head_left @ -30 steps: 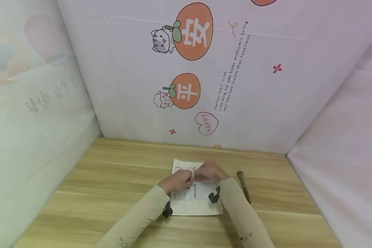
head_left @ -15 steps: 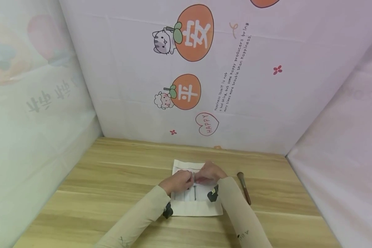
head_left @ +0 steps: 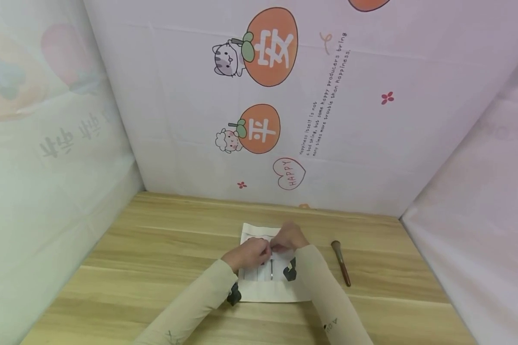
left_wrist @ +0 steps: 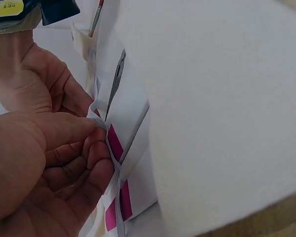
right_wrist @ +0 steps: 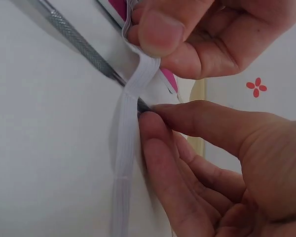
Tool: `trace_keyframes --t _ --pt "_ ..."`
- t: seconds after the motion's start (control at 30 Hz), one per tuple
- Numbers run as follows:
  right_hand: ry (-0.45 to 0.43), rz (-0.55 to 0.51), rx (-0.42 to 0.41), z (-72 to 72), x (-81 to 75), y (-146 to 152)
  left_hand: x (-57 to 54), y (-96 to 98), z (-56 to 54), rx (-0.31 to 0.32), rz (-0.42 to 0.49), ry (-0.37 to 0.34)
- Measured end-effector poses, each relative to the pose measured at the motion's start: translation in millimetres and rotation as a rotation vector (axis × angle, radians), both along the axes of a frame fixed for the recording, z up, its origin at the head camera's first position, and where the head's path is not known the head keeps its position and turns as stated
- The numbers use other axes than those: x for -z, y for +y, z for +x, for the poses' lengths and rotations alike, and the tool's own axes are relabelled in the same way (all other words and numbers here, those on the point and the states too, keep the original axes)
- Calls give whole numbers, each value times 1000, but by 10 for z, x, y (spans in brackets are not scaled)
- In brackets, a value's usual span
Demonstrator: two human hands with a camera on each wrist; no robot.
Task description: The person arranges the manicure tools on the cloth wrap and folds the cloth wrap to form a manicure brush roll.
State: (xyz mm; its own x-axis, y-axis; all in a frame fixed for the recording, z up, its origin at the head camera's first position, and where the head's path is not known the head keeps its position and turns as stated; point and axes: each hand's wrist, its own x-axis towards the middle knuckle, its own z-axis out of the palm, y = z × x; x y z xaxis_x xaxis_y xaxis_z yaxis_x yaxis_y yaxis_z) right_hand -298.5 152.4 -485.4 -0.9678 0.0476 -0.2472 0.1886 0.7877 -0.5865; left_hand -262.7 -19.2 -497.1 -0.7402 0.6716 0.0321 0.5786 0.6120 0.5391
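A pale cloth holder (head_left: pixel 272 292) lies on the wooden table, with a white elastic band (right_wrist: pixel 122 158) across it. A slim metal tool with a knurled grip (right_wrist: pixel 79 44) passes under the band; its exact kind is unclear. With thumb and fingers, my left hand (head_left: pixel 252 252) pinches the band and lifts a loop of it. My right hand (head_left: pixel 287 236) pinches the tool's end where it emerges beyond the band. Two magenta patches (left_wrist: pixel 115 142) show beside the band in the left wrist view.
Right of the cloth lies a makeup brush (head_left: pixel 342 264) with a reddish-brown handle. A thin tool with a red part (left_wrist: pixel 97 17) is near the right hand in the left wrist view. Printed white fabric walls (head_left: pixel 198 143) surround the table.
The metal tool has slid toward me under the band, and less of its far end shows. My right hand has shifted slightly left; my left hand keeps its pinch on the band.
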Motion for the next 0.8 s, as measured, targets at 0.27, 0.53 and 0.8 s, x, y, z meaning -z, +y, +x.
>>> trace_keyframes --t 0.27,0.53,0.8 --pt "-35 -9 -17 10 6 14 2 15 -3 -17 -6 -26" --pt "-96 -84 -97 20 -1 51 12 42 -8 -27 -1 -11" --pt "-10 -37 -274 56 -184 430 26 19 0 -39 86 -94"
